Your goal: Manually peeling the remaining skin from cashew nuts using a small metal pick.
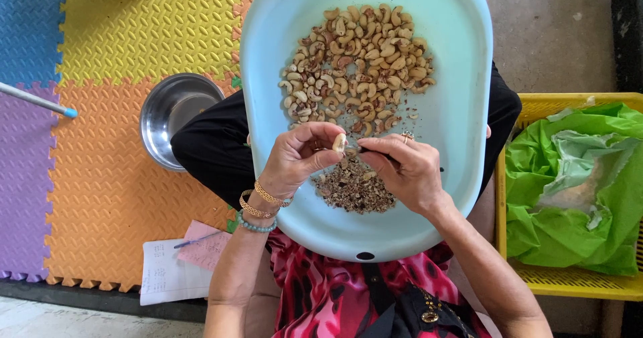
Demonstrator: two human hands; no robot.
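Observation:
A pale blue oval basin (455, 103) rests on my lap. Its far half holds a heap of cashew nuts (358, 66). A small pile of brown skin scraps (353, 189) lies in its near half. My left hand (298, 160), with gold bangles and a bead bracelet at the wrist, pinches one pale cashew nut (339, 142) between thumb and fingers above the scraps. My right hand (405, 170), wearing a ring, grips a small dark tool whose tip touches that nut; most of the tool is hidden by the fingers.
A steel bowl (171, 113) sits on the coloured foam floor mats (107, 177) to the left. A yellow plastic crate (576, 284) lined with a green bag (589, 204) stands at the right. Papers and a pen (177, 264) lie near my left knee.

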